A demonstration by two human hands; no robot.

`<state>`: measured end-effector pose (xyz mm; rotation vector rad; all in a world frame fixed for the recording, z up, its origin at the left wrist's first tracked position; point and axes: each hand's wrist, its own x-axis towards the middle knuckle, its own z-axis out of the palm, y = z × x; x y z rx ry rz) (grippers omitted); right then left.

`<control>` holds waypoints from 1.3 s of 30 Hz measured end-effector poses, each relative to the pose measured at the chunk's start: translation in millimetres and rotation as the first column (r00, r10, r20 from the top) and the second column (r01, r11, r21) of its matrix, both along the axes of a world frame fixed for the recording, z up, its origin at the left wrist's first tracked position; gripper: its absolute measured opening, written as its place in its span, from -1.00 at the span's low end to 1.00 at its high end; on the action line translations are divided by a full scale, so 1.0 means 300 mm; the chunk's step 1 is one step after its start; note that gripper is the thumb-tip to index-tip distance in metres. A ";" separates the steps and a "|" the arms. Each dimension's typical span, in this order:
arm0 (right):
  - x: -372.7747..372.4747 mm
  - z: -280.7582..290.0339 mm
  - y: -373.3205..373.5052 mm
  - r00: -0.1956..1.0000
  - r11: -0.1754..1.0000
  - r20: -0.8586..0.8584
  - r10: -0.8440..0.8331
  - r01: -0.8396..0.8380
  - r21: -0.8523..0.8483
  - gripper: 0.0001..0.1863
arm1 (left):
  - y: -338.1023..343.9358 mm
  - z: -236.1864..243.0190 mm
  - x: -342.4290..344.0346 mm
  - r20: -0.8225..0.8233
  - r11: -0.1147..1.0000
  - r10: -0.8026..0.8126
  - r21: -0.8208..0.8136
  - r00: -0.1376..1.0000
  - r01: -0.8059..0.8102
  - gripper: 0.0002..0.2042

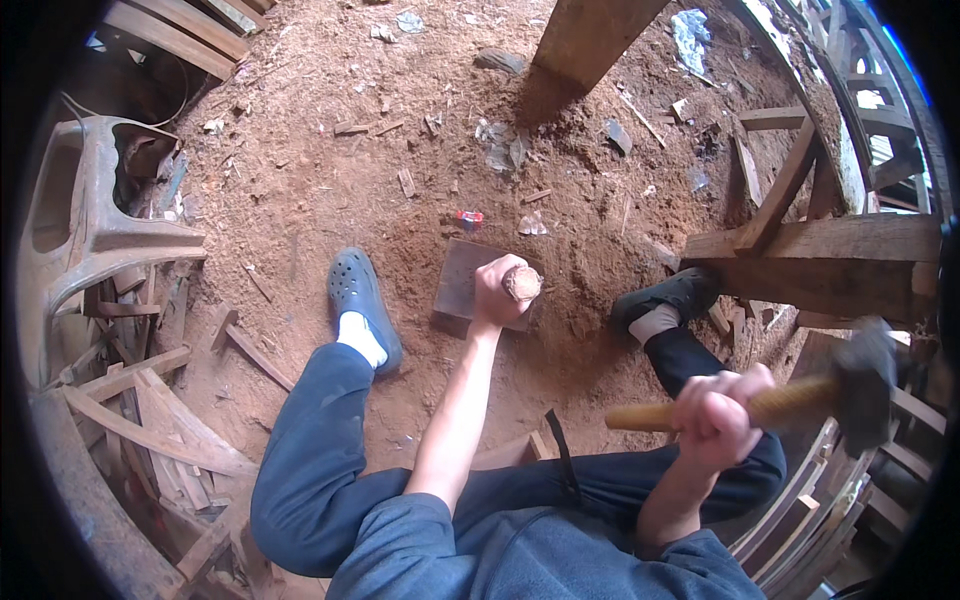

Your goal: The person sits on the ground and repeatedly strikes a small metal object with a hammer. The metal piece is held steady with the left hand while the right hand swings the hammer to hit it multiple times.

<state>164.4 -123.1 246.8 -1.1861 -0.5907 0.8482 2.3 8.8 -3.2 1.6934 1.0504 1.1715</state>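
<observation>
Two hands: the left hand grips one short wooden peg; the right hand grips one hammer. One flat metal plate lies on the dirt, with two feet beside it, one in a blue clog, one in a dark shoe. One grey plastic chair, one small red object.

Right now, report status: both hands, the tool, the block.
Left hand gripping round wooden peg upright over flat block. Right hand gripping raised hammer. Nothing between hammer and peg.
</observation>
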 end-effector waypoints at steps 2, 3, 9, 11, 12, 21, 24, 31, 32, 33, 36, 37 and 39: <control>-0.036 -0.004 0.030 0.995 0.965 -0.078 -0.061 0.079 0.250 -0.76 | -0.003 -0.002 0.013 -0.028 1.000 -0.003 -0.019 1.000 0.003 -0.85; -0.065 -0.035 0.047 0.997 0.994 0.071 0.040 -0.047 0.098 -0.86 | -0.003 -0.002 0.018 -0.048 0.999 -0.004 -0.033 0.999 0.002 -0.85; -0.171 -0.286 0.144 0.801 0.651 0.349 0.486 -0.065 -0.756 -0.81 | 0.033 -0.016 0.012 0.087 0.983 -0.065 0.175 0.994 0.049 -0.84; -0.107 -0.209 0.088 0.872 0.780 0.346 0.346 -0.063 -0.622 -0.92 | 0.036 -0.024 0.004 -0.004 0.995 -0.002 0.101 1.000 0.002 -0.85; -0.075 -0.147 0.049 0.916 0.807 0.299 0.267 -0.042 -0.590 -0.92 | 0.019 -0.025 0.006 -0.028 0.998 -0.008 0.056 1.000 0.010 -0.85; -0.207 -0.302 0.122 0.808 0.479 0.196 0.555 -0.119 -0.870 -0.82 | 0.012 -0.036 0.017 0.034 0.999 -0.032 0.018 0.999 0.031 -0.86; -0.155 -0.210 0.092 0.798 0.785 0.495 0.343 0.047 -0.618 -0.91 | 0.041 -0.043 0.010 0.036 0.987 -0.026 0.162 0.999 0.020 -0.85; -0.122 -0.087 0.055 0.988 0.987 0.001 -0.157 0.157 -0.040 -0.83 | 0.009 -0.058 0.028 -0.007 0.999 -0.011 0.045 1.000 0.011 -0.82; -0.155 -0.172 0.072 0.900 0.966 0.435 -0.010 0.121 -0.228 -0.90 | 0.008 -0.055 0.027 -0.019 0.998 -0.023 0.059 1.000 0.024 -0.81; -0.177 -0.255 0.077 0.627 0.881 0.736 0.257 0.161 -0.445 -0.91 | 0.015 -0.053 0.024 -0.005 0.997 -0.021 0.072 1.000 0.022 -0.81; -0.192 -0.436 0.033 0.820 0.647 0.331 0.466 -0.060 -0.761 -0.83 | 0.004 -0.037 0.018 -0.007 0.994 -0.091 0.056 0.996 0.091 -0.85; -0.175 -0.473 0.023 0.786 0.743 0.453 0.421 -0.013 -0.669 -0.82 | 0.009 -0.034 0.025 0.010 0.989 -0.075 0.130 0.997 0.074 -0.88; -0.138 -0.480 -0.016 0.904 0.641 0.242 0.353 -0.045 -0.766 -0.88 | -0.001 -0.031 0.033 0.030 0.988 -0.091 0.128 0.995 0.087 -0.83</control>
